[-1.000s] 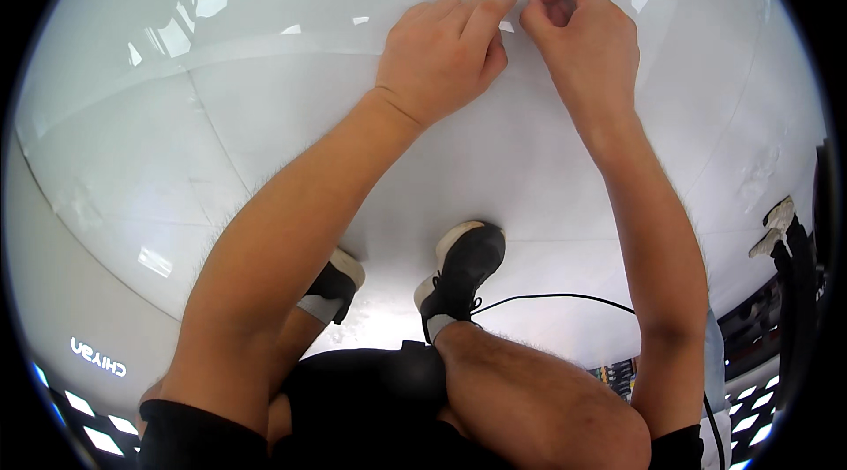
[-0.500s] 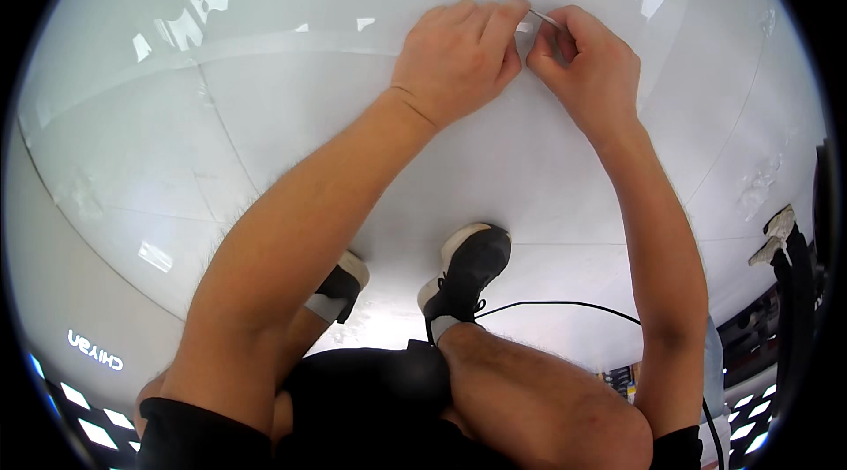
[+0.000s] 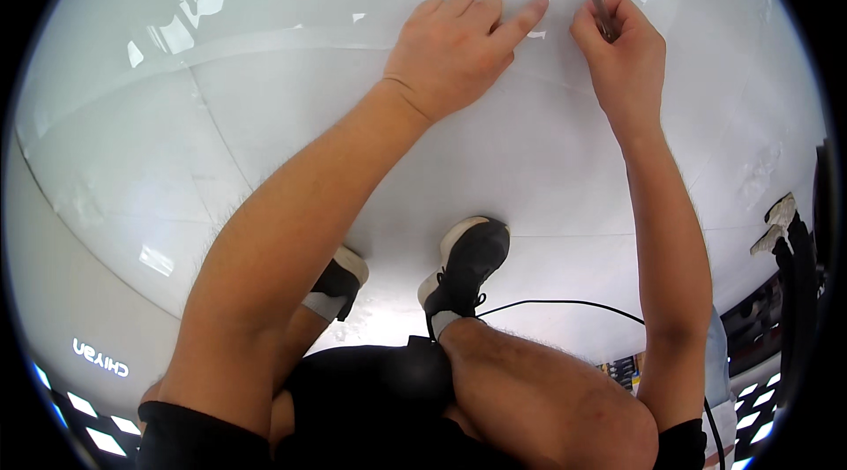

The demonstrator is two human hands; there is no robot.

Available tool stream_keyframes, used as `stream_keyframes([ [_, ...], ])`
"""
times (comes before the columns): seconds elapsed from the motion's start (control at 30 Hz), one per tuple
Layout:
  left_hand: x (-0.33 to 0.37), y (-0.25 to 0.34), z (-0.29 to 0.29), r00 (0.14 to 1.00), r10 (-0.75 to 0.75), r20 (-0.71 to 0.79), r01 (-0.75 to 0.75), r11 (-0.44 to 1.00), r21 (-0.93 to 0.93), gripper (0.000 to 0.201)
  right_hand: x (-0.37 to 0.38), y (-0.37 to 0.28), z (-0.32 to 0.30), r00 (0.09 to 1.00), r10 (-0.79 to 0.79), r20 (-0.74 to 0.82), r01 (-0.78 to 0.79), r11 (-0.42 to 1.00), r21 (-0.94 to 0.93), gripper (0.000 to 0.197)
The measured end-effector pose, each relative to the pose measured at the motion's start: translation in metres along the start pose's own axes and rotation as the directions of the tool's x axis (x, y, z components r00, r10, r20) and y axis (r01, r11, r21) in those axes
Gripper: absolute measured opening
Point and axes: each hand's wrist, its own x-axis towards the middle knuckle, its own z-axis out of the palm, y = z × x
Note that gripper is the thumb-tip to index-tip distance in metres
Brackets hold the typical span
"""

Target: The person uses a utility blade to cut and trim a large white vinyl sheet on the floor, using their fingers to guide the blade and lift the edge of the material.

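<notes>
A glossy white curved surface (image 3: 291, 91) spreads in front of me, with bright window-like reflections across its far part. My left hand (image 3: 450, 55) lies on it, its index finger stretched out to the right and the other fingers loosely bent. Beside that fingertip is a tiny pale fleck, too small to name. To the right, my right hand (image 3: 631, 64) pinches a slim grey metal tool (image 3: 599, 7) between thumb and fingers. Its flat end points up and away from me; the exact kind cannot be made out. The hands are apart.
Below my arms are my dark shoes (image 3: 472, 258) with pale soles. A thin black cable (image 3: 565, 302) curves from near my foot to the right. At the far right stand another person's dark-clad legs (image 3: 794, 276). Several small colourful items (image 3: 623, 371) lie near my right knee.
My right hand has moved right, away from my left hand, and the metal tool has turned upward in it. My left index finger has straightened out to the right.
</notes>
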Motion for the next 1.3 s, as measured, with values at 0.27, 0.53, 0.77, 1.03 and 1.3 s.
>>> stream_keyframes([
  [0.27, -0.002, 0.003, -0.007, 0.993, -0.005, 0.115, 0.006, 1.0, -0.003, 0.061, 0.015, -0.005, -0.005, 0.98, 0.157, 0.124, -0.186, 0.945, 0.269, 0.023],
  [0.53, -0.001, 0.0, 0.0, 1.0, 0.014, 0.003, -0.014, 1.0, -0.007, 0.069, 0.03, 0.005, -0.027, 0.963, 0.202, 0.177, -0.26, 0.864, 0.431, 0.021],
  [0.77, -0.005, -0.006, 0.002, 0.999, 0.036, -0.016, -0.036, 0.998, -0.057, 0.057, -0.022, -0.007, -0.064, 0.61, 0.347, 0.713, -0.332, 0.928, -0.168, 0.012],
  [1.03, 0.001, -0.006, 0.003, 0.985, 0.169, -0.032, -0.171, 0.984, -0.047, 0.053, -0.073, 0.032, -0.057, 0.798, 0.118, 0.59, -0.312, 0.92, 0.237, 0.014],
  [1.3, 0.001, -0.005, -0.005, 0.985, 0.163, 0.052, -0.16, 0.985, -0.064, 0.045, -0.076, 0.021, -0.049, 0.821, 0.231, 0.522, -0.188, 0.973, -0.134, 0.011],
])
